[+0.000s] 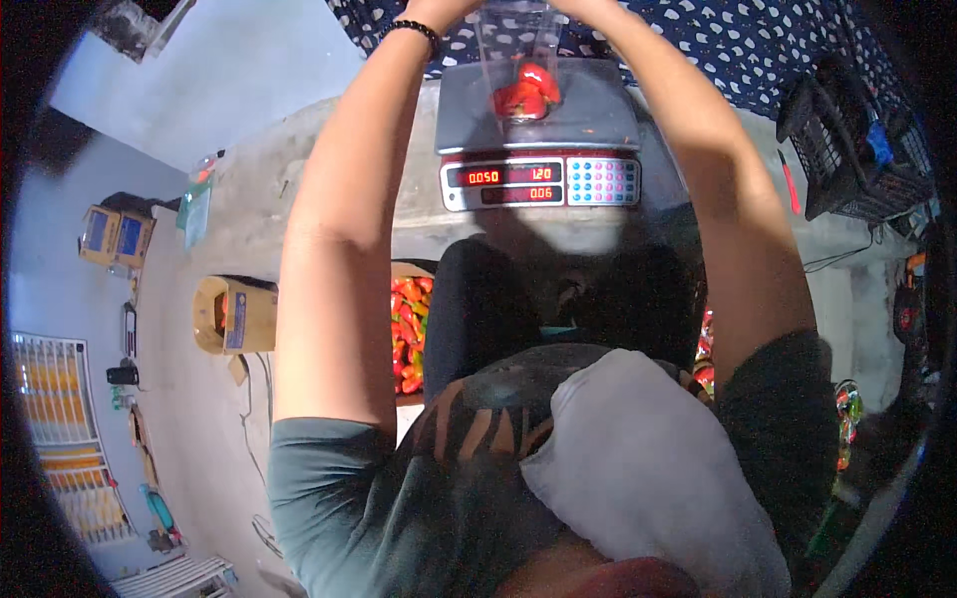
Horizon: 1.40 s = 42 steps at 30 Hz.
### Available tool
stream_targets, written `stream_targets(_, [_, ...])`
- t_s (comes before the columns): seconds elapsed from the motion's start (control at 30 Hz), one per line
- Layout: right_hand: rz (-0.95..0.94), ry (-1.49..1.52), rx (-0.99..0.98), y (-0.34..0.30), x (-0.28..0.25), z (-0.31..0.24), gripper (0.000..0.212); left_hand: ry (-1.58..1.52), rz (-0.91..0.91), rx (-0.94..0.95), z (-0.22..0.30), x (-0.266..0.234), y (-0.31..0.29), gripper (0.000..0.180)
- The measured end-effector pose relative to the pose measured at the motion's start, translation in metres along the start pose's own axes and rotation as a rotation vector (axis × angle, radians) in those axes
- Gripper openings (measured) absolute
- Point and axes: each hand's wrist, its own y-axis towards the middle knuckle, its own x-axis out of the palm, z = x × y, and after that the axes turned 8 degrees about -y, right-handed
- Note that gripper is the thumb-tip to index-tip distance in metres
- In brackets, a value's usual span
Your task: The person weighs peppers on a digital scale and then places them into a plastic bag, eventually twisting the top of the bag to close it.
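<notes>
Fingers of the left hand (446, 9) and right hand (588, 7) are cut off, their grip unclear; between and below them, a clear plastic bag (510, 42) holds red peppers (522, 100) over the digital scale (464, 115).

One scale (538, 110) sits on one bench (419, 194), with three lit readouts and one keypad (602, 181). Above its plate is one clear bag (495, 45) with at least two red peppers (528, 98), overlap making the exact number unclear. Two hands, one left (444, 8) and one right (590, 6), are at the scale's far side. To its right are one black crate (852, 149) and one slim red object (790, 184). Left of and nearer than the scale stand one cardboard box (249, 317) and one carton (411, 268) of peppers (409, 334), too many to count.
</notes>
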Motion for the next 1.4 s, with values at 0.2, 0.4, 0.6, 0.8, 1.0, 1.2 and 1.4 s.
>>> stream_targets(0.2, [-0.140, 0.004, -0.062, -0.007, -0.017, -0.031, 0.011, 0.015, -0.168, 0.107, 0.004, -0.008, -0.022, 0.023])
stream_targets(0.4, [-0.162, -0.089, 0.012, -0.008, -0.026, -0.043, 0.009, 0.162, -0.142, 0.191, -0.002, 0.000, -0.020, 0.020])
stream_targets(0.6, [-0.115, -0.088, 0.005, -0.009, -0.032, -0.045, 0.010, 0.144, -0.056, 0.152, 0.005, -0.005, -0.023, 0.023])
stream_targets(0.8, [-0.156, -0.052, 0.038, -0.011, -0.031, -0.045, 0.011, 0.124, -0.008, 0.135, 0.002, -0.002, -0.025, 0.025])
stream_targets(1.0, [-0.183, -0.041, 0.054, -0.010, -0.034, -0.047, 0.012, 0.081, -0.067, 0.119, 0.005, -0.006, -0.026, 0.023])
stream_targets(1.2, [-0.186, 0.017, -0.002, -0.015, -0.042, -0.065, 0.011, -0.247, 0.108, -0.038, 0.029, -0.036, -0.067, 0.021])
stream_targets(1.4, [0.088, 0.085, -0.163, -0.096, -0.084, -0.026, 0.021, -0.053, 0.327, -0.015, -0.046, -0.071, -0.213, 0.028])
